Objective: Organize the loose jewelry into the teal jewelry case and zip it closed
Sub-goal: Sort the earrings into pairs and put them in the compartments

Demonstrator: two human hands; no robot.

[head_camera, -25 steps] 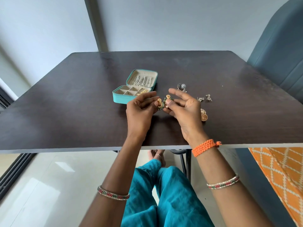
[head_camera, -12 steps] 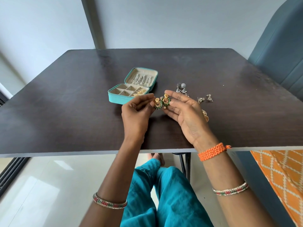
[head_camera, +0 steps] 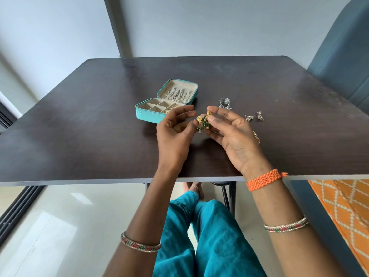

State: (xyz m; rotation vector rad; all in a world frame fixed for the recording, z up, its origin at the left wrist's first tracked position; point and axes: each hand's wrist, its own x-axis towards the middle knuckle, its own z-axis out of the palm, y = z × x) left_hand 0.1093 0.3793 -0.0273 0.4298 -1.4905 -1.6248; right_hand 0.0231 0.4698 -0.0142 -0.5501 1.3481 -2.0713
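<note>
Pinching gold-green earrings btwn both hands: left hand and right hand, above table ctr. Case lies open at 11 o'clock of hands; silver earrings at 1 o'clock.

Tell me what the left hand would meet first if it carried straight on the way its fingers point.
Probably the gold and green earrings that the left hand already pinches, then the right hand's fingers just beyond; depth is hard to judge.

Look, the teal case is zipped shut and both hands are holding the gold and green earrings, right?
Not quite. The head view shows the teal case lying open on the table, lid up, compartments showing. The rest is right: the left hand and right hand both pinch the gold and green earrings.
</note>
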